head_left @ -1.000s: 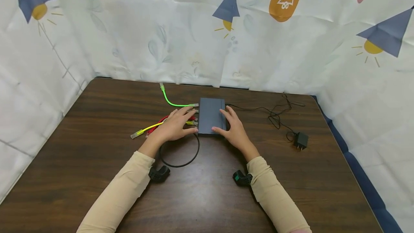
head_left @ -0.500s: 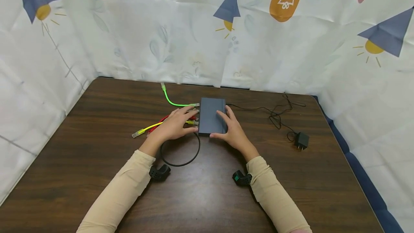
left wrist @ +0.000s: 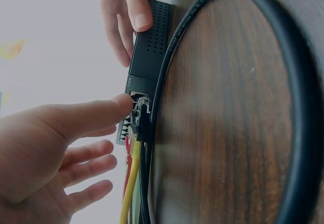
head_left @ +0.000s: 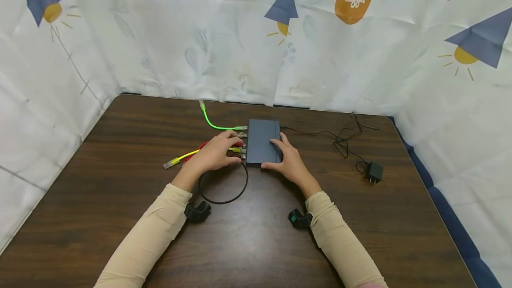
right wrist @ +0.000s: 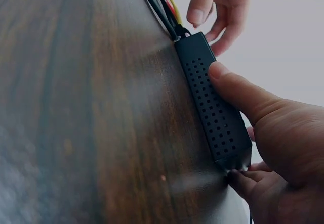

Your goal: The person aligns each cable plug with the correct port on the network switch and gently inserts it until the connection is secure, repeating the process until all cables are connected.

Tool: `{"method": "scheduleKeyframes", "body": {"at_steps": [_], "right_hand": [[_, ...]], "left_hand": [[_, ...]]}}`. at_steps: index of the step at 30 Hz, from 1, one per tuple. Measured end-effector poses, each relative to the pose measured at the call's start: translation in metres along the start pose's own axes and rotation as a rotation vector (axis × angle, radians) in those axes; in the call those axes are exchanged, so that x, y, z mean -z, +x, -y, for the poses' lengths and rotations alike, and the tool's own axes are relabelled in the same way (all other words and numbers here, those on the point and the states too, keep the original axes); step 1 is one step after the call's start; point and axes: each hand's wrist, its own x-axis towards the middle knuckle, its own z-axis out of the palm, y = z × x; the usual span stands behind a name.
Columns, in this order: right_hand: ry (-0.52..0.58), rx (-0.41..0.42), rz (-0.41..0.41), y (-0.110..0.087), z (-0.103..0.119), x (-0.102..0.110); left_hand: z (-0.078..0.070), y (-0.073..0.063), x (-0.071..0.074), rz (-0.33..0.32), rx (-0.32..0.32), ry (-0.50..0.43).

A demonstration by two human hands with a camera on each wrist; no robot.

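Before the far table edge (head_left: pixel 168 100), the right hand (head_left: pixel 293 164) grips the box (head_left: pixel 261 139), the left hand (head_left: pixel 213 152), spread, perhaps touching it.

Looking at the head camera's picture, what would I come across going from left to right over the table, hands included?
The yellow cable's free end → left hand → dark gray box → right hand → black power adapter.
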Motion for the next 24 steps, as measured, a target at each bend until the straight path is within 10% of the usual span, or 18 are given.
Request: {"method": "scheduleKeyframes", "body": {"at_steps": [24], "right_hand": [[-0.021, 0.016, 0.056, -0.0006, -0.0029, 0.0057]], "left_hand": [[0.0008, 0.0011, -0.0019, 0.067, -0.040, 0.049]]}}
